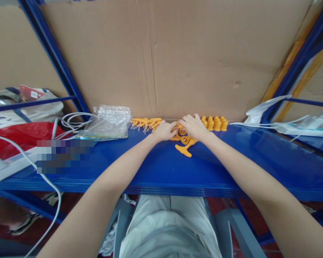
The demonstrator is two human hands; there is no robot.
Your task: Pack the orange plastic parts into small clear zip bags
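My left hand (164, 131) and my right hand (193, 127) come together at the back of the blue table, fingers curled on a yellow corkscrew (179, 126) that they mostly cover. Just below my fingers lie further yellow corkscrew pieces, among them a round cup end (185, 140) with metal inside. A T-handled yellow corkscrew (187, 147) lies in front of my right hand. Left of my left hand is a row of yellow T-handles (145, 123) with bare metal spirals. Several yellow bell-shaped bodies (216, 124) stand upright in rows beyond my right hand.
Clear plastic bags (110, 120) lie on the left of the blue table (156, 168), near white cables (70, 120) and a red bag (13, 138). A cardboard sheet (193, 57) closes off the back. A white power strip (307, 129) sits at right.
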